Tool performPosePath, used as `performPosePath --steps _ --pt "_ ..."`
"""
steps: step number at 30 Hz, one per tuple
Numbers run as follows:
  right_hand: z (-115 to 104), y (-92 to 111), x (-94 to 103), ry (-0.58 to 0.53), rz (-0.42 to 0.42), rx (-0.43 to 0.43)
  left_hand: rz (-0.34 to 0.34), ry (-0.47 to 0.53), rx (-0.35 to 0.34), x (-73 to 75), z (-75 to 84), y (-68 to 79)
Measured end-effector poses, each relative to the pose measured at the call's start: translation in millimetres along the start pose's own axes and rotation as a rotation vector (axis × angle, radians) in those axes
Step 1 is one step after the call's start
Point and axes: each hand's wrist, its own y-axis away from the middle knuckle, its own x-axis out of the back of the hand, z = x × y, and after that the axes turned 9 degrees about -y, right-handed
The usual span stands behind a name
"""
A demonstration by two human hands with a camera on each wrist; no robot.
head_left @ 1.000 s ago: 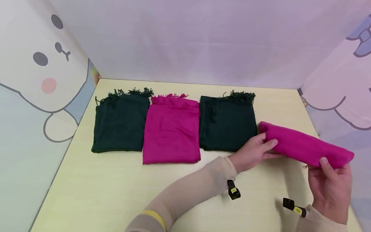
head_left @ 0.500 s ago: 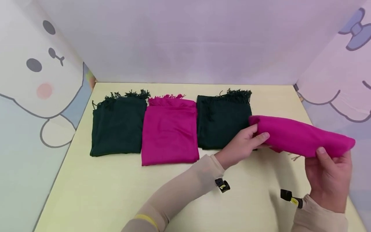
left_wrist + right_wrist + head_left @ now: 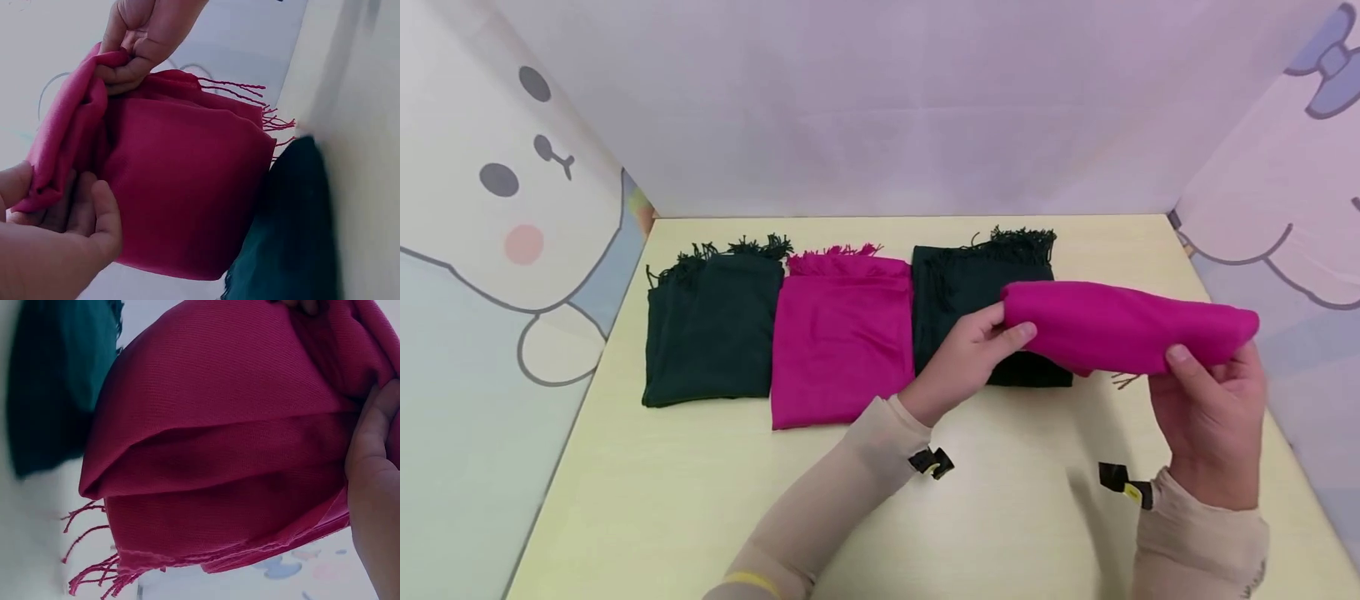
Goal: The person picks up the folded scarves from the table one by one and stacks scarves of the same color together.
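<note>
A folded magenta scarf [image 3: 1112,325] with fringe hangs above the table's right side, held up by both hands. My left hand [image 3: 966,354] pinches its left end, thumb on the near face and fingers behind. At the right end my right hand [image 3: 1213,408] grips the folded edge, thumb in front. The left wrist view shows the scarf's lower layers [image 3: 181,181] drooping beneath the gripped roll, tassels at one side. In the right wrist view the hanging folds [image 3: 219,450] lie in loose layers. Behind it, a dark green folded scarf [image 3: 947,283] is partly covered in the head view.
On the pale table [image 3: 647,500] a second magenta scarf [image 3: 842,342] lies folded in the row's middle, with another dark green scarf [image 3: 715,333] to its left. Fringes point to the back. A white wall [image 3: 910,108] stands behind, printed panels at both sides.
Both hands have carried the magenta scarf left and upward, so that it now overlaps the right green scarf in view. The scarves on the table have stayed in place.
</note>
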Motion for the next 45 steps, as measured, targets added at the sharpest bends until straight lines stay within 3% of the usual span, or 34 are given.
performPosePath --steps 12,21,26,33,38,45 --pt "48.5 -19.1 -31.5 0.277 -0.072 -0.097 0.213 -0.107 -0.056 43.6 21.6 25.2" --pt "85.2 -33.1 -54.2 0.481 -0.079 -0.180 0.296 -0.220 -0.064 81.3 35.5 40.7" --pt "109.0 -44.7 -60.3 0.512 -0.115 -0.192 0.343 -0.263 -0.082 103.3 43.0 45.8" --pt "143.5 -66.1 -66.1 0.603 -0.093 -0.200 0.397 -0.287 -0.037 131.5 50.5 48.2" --pt "165.5 -83.7 -70.4 0.552 -0.104 -0.235 0.421 -0.261 -0.031 150.8 58.4 45.0" --pt "193.6 -104.9 -77.7 0.246 -0.085 -0.253 0.421 0.100 -0.080 169.9 69.5 30.2"
